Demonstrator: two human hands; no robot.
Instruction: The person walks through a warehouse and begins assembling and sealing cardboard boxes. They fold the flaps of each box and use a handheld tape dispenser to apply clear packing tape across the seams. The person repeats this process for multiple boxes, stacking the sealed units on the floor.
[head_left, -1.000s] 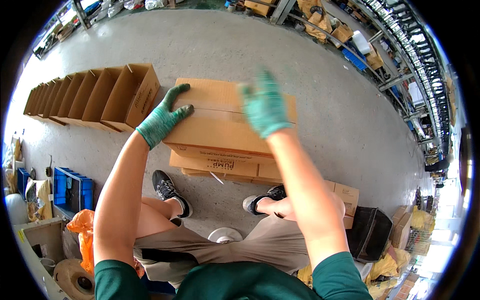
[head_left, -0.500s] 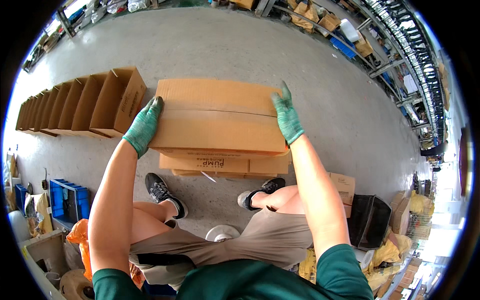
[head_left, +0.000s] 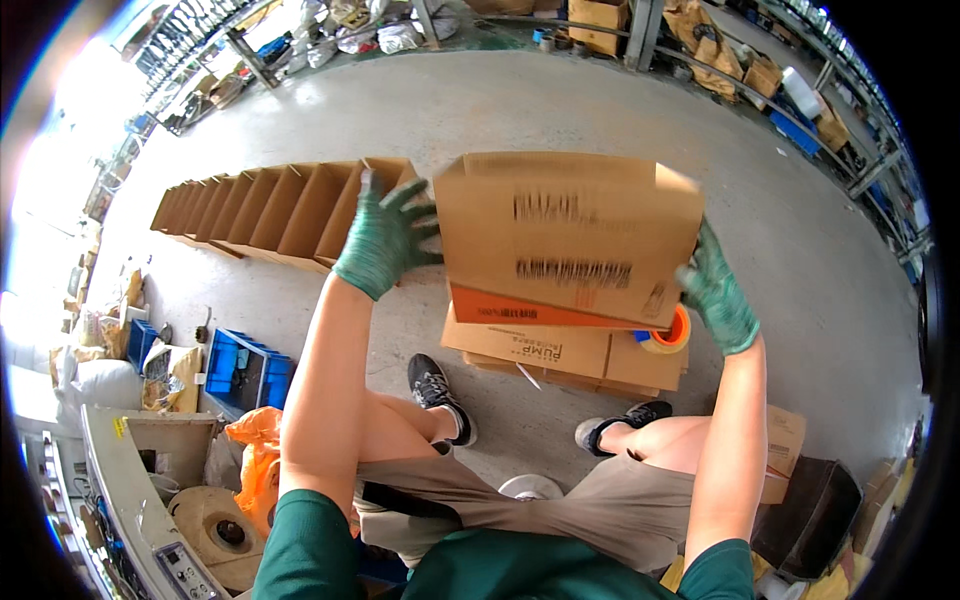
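Observation:
A cardboard box (head_left: 575, 235) stands tipped over a stack of flat cardboard (head_left: 535, 345), its printed side with an orange band turned toward me. The box is slightly smeared by motion. My left hand (head_left: 385, 235), in a green glove, is open beside the box's left edge, fingers spread and apparently holding nothing. Gloved in green too, my right hand (head_left: 722, 295) grips the right edge, with the thumb in front and the fingers partly behind the cardboard. Below the box's lower right corner, a tape roll with an orange core (head_left: 672, 330) lies on the stack.
A row of open cardboard boxes (head_left: 270, 215) stands on the floor to the left. Blue crates (head_left: 248, 370), an orange bag (head_left: 258, 450) and a machine housing (head_left: 140, 510) are at the lower left. A black bin (head_left: 810, 515) is at the lower right.
The box has turned from its seamed face to its printed side. My left hand has come off it with fingers spread. The tape roll has come into sight, and the whole view has swung left.

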